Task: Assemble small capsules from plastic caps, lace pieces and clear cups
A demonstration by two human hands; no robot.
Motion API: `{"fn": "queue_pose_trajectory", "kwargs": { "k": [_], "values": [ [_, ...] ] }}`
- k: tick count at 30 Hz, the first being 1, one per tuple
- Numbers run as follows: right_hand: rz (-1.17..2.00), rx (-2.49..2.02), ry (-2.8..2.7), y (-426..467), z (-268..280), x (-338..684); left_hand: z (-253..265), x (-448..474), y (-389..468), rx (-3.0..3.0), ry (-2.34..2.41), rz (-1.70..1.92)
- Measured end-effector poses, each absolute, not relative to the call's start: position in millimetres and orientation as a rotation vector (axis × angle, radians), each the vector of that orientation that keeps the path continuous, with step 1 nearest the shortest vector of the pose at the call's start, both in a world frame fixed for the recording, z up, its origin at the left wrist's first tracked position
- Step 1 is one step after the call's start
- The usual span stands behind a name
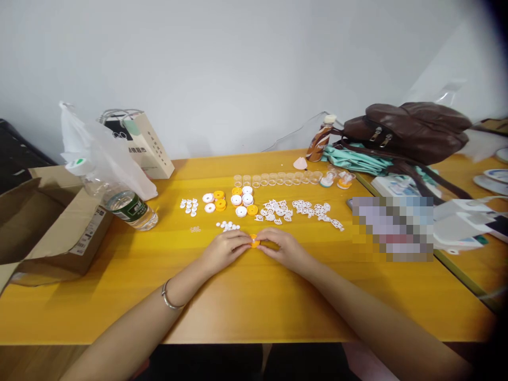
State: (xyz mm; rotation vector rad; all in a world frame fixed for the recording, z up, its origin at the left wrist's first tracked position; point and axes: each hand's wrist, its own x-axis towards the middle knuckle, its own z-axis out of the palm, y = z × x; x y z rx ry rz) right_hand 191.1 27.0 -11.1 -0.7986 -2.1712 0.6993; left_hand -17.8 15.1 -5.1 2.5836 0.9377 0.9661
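Between both hands, just above the tabletop, is a small orange round plastic part (254,244) with a pale bit at its top. My left hand (227,248) pinches its left side, and my right hand (286,251) grips the right side with thumb and fingers. Small white caps (228,226) lie just beyond my left hand. Farther back are stacked white and orange discs (241,211). White openwork plastic pieces (275,210) are spread beyond my right hand. A row of clear cups (273,180) runs behind them, ending at two assembled pieces (346,180).
A cardboard box (59,227) and a water bottle (130,209) stand at left, near a paper bag (153,145). At right are a brown leather bag (413,129), a drink bottle (319,140) and a blurred-out object (392,227). Small white pegs (189,206) lie left of the discs.
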Motion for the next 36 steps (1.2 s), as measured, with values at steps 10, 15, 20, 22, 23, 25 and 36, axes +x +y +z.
{"fn": "queue_pose_trajectory", "kwargs": {
  "k": [10, 15, 20, 22, 23, 25, 36],
  "values": [
    [0.653, -0.777, -2.18, 25.9, -14.3, 190.6, -4.4, -17.8, 14.7, 2.674, 0.923, 0.945],
    [0.63, -0.818, -2.239, 24.9, -12.1, 191.1, -3.9, -18.4, 14.4, 2.737, 0.917, 0.92],
    [0.62, -0.826, -2.247, 24.9, -12.2, 191.0, -5.3, -19.5, 14.9, 2.759, 0.907, 0.909],
    [0.609, -0.815, -2.258, 24.8, -11.8, 190.9, -4.7, -19.6, 14.1, 2.78, 0.91, 0.892],
    [0.604, -0.806, -2.263, 24.6, -11.3, 190.9, -4.1, -19.6, 13.4, 2.795, 0.917, 0.873],
    [0.591, -0.786, -2.273, 24.0, -10.1, 190.9, -2.1, -19.5, 11.7, 2.837, 0.931, 0.813],
    [0.496, -0.787, -2.323, 23.1, -8.8, 189.0, 6.3, -13.1, 3.3, 3.158, 0.958, 0.588]
  ]
}}
